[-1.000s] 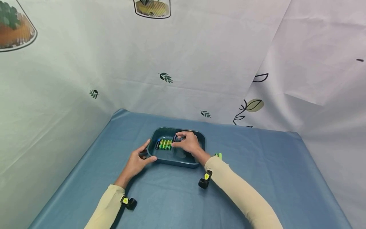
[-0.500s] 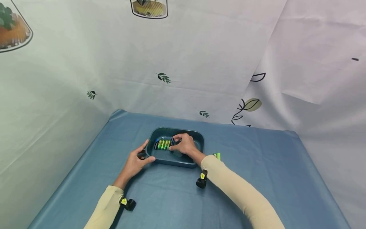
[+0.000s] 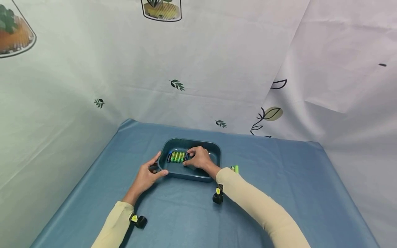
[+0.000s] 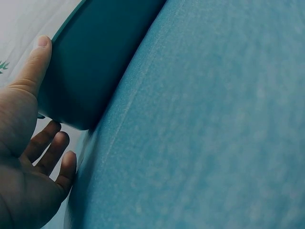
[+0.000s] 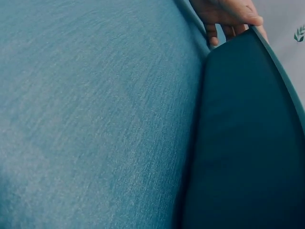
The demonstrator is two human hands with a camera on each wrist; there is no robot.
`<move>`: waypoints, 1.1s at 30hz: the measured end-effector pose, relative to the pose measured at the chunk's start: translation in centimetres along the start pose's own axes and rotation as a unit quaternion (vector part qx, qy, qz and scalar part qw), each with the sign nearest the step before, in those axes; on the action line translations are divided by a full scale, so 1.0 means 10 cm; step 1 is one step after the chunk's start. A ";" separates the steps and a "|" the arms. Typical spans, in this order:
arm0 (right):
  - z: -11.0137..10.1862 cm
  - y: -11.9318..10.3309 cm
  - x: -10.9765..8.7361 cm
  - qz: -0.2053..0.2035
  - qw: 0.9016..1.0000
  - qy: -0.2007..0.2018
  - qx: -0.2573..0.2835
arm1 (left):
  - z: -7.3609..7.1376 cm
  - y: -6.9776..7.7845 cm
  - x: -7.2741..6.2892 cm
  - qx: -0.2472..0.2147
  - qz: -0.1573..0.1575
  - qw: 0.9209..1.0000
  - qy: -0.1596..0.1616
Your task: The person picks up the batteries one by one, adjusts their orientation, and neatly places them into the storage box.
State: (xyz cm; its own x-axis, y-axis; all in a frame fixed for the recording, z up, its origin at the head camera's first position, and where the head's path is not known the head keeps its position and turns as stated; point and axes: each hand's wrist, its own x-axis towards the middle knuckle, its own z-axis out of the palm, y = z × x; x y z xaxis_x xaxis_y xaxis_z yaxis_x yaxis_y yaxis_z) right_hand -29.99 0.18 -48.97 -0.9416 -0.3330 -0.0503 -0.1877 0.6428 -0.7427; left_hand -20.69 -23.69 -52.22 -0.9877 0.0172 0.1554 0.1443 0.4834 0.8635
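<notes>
A dark teal rectangular tray (image 3: 189, 176) sits on the blue-covered table. Its left end is held by my left hand (image 3: 146, 175), thumb on the near corner rim and fingers spread along the left side. Inside, several green-and-gold batteries (image 3: 177, 157) lie side by side in a row, with a dark blue battery (image 3: 169, 157) at the left end. My right hand (image 3: 201, 159) reaches into the tray and pinches another dark battery (image 3: 187, 156) at the row's right end; the fingers partly cover it. The left wrist view shows my left thumb (image 4: 37, 67) against the tray's rim.
Green batteries (image 3: 235, 169) lie on the table (image 3: 279, 186) to the right of the tray, partly hidden by my right sleeve. A white printed cloth (image 3: 198, 69) hangs behind and at both sides of the table.
My right hand has brought the dark battery down and left, from tilted above the tray floor to beside the row. My left hand stays on the tray; the view has shifted slightly.
</notes>
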 end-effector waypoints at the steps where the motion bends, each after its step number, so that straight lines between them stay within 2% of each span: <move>1: 0.00 0.00 0.00 -0.002 1.000 -0.002 -0.003 | 0.00 0.00 0.00 -0.001 -0.001 1.000 0.000; 19: 0.03 0.05 0.02 -0.021 1.000 -0.009 -0.016 | 0.01 -0.03 0.00 -0.006 -0.003 1.000 -0.004; 27: -0.10 0.01 -0.09 -0.044 0.999 0.005 0.020 | 0.00 -0.02 0.01 -0.004 0.005 1.000 0.003; 33: -0.34 -0.03 -0.28 -0.079 0.995 0.032 0.053 | 0.00 -0.03 0.01 0.000 0.004 1.000 0.003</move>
State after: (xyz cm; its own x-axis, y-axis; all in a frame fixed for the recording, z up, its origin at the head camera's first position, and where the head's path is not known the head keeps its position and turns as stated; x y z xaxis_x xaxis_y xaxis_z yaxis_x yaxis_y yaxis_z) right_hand -28.30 3.27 -46.33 -0.9192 -0.3776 0.1117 -0.3068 0.5089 -0.8043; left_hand -20.84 -23.85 -52.45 -0.9862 0.0150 0.1650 0.1516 0.4839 0.8619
